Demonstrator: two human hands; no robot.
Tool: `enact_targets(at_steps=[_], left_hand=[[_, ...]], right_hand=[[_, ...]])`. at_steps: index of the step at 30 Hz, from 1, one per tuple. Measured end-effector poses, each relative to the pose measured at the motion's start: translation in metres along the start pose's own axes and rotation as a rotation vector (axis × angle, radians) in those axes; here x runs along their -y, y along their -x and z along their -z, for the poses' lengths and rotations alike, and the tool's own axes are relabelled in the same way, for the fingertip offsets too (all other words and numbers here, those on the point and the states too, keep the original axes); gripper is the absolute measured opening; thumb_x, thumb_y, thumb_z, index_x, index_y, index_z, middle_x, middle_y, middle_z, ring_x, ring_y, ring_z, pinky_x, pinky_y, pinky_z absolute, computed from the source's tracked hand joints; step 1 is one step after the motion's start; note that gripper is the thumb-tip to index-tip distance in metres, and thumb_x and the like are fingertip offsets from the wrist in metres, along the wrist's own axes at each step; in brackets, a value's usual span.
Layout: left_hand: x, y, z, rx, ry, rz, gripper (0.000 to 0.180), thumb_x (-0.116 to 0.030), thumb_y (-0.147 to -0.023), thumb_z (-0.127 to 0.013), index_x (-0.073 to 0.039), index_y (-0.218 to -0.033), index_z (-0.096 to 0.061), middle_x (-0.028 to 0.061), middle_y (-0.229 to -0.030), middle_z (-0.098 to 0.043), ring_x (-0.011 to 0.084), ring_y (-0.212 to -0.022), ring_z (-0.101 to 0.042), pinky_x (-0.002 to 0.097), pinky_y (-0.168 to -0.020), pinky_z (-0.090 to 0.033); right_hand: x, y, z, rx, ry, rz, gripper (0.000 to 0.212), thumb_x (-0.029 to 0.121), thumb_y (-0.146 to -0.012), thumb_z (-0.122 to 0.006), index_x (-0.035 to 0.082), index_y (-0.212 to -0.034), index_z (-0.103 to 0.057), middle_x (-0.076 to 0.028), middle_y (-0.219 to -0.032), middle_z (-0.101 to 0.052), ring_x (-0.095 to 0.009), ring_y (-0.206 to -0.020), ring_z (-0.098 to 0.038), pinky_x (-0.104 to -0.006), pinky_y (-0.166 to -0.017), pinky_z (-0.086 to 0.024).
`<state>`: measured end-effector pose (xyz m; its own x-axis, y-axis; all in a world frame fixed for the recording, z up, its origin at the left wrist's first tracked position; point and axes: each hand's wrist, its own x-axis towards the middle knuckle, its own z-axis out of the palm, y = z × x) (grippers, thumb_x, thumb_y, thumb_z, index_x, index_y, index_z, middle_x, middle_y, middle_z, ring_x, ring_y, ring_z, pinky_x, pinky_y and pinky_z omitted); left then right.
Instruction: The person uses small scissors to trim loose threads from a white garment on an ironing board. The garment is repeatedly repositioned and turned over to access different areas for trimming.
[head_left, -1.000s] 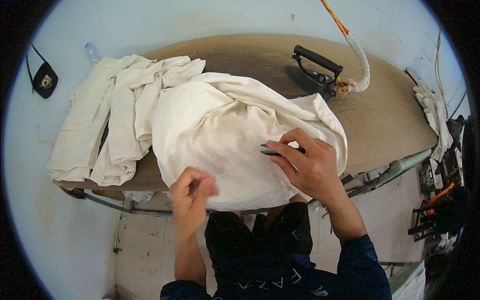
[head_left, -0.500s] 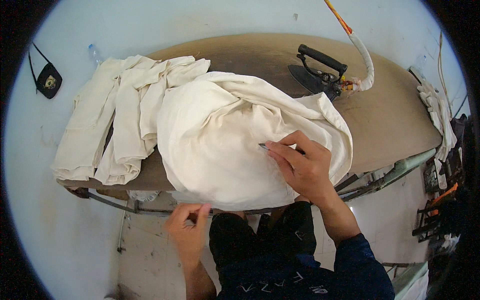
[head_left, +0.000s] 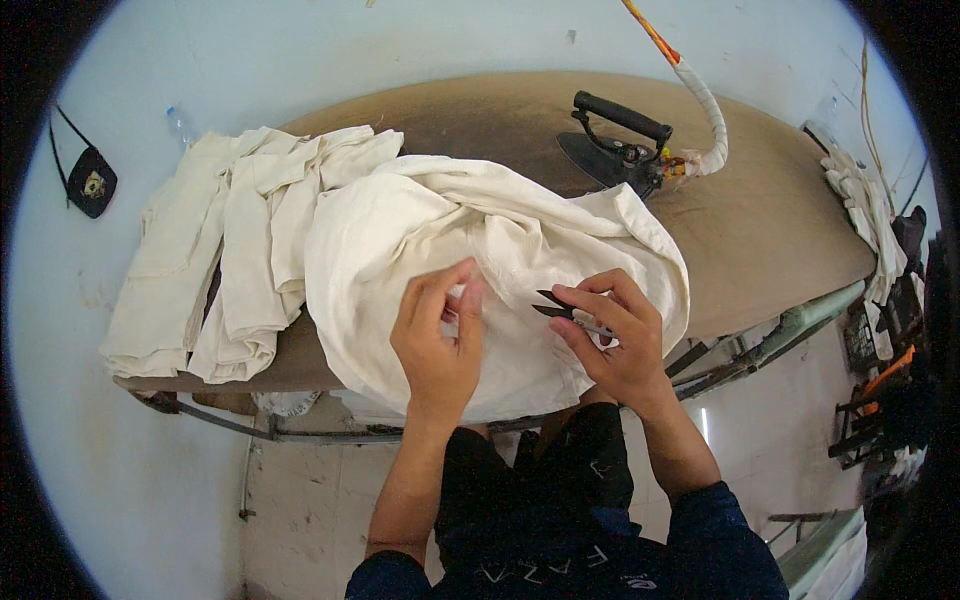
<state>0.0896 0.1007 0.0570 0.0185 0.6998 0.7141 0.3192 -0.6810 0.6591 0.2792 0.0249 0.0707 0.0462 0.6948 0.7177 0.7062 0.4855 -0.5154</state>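
A bunched cream-white garment (head_left: 370,240) lies on the brown padded ironing table (head_left: 770,250) in front of me. Over its right part, my right hand (head_left: 628,345) grips small dark thread snips (head_left: 553,312), their two pointed blades spread apart and aimed left. My left hand (head_left: 438,345) hovers above the middle of the cloth, thumb and forefinger pinched together. Whatever is between those fingertips is too small to make out. A short gap separates the blades from the left fingertips.
Folded cream garments (head_left: 190,250) are stacked at the left. Behind the cloth, a black iron (head_left: 620,145) rests on the table, its white-wrapped cord (head_left: 715,120) rising upward. Pale gloves or cloths (head_left: 865,220) hang at the table's right end. A metal frame (head_left: 300,435) runs below the near edge.
My left hand has risen from below the table's edge to over the cloth. In my right hand the snips' blades now show spread apart. The view has shifted slightly.
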Motion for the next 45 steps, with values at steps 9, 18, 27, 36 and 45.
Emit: enact_targets(at_steps=[9,18,27,36,45], left_hand=[[0.019,-0.014,-0.006,0.181,0.231,0.35,0.016,-0.016,-0.095,-0.075,-0.001,-0.1,-0.078,0.0076,-0.088,-0.075,0.0115,-0.071,-0.066,0.0232,-0.066,-0.051],[0.031,-0.005,0.019,-0.014,0.382,0.4,0.023,-0.021,-0.106,-0.06,0.001,-0.1,-0.067,0.007,-0.085,-0.072,0.0119,-0.071,-0.068,0.0231,-0.065,-0.051],[0.011,0.011,0.028,-0.023,0.44,0.437,0.038,-0.021,-0.105,-0.062,-0.005,-0.07,-0.055,-0.0019,-0.061,-0.051,0.0047,-0.05,-0.045,0.0206,-0.044,-0.035],[-0.005,0.079,0.024,0.18,0.22,0.242,0.027,0.005,-0.081,-0.082,-0.001,-0.106,-0.074,0.0141,-0.107,-0.073,0.021,-0.096,-0.07,0.0302,-0.077,-0.057],[0.001,0.035,0.013,0.051,-0.199,-0.028,0.036,-0.011,-0.084,-0.082,-0.006,-0.118,-0.071,0.012,-0.128,-0.065,0.0281,-0.12,-0.058,0.0399,-0.103,-0.044]], right_hand=[[-0.03,0.005,-0.019,-0.069,0.028,-0.009,0.029,0.015,-0.083,-0.082,0.006,-0.11,-0.075,-0.012,-0.096,-0.067,-0.026,-0.08,-0.068,-0.0323,-0.069,-0.054],[-0.039,-0.002,-0.004,0.087,-0.233,-0.104,0.029,0.014,-0.084,-0.082,0.004,-0.111,-0.075,-0.008,-0.096,-0.065,-0.018,-0.084,-0.063,-0.0287,-0.074,-0.049],[0.002,-0.02,-0.001,0.032,-0.015,0.025,0.033,0.021,-0.079,-0.087,0.012,-0.109,-0.076,-0.007,-0.095,-0.065,-0.022,-0.079,-0.066,-0.0334,-0.067,-0.053],[-0.026,0.006,0.012,0.134,0.039,-0.128,0.049,0.028,-0.073,-0.091,0.011,-0.114,-0.069,-0.006,-0.095,-0.062,-0.022,-0.085,-0.068,-0.0359,-0.071,-0.056],[-0.045,0.004,0.021,0.173,0.015,-0.145,0.043,-0.001,-0.07,-0.085,0.009,-0.11,-0.073,-0.008,-0.099,-0.064,-0.023,-0.087,-0.069,-0.0329,-0.077,-0.056]])
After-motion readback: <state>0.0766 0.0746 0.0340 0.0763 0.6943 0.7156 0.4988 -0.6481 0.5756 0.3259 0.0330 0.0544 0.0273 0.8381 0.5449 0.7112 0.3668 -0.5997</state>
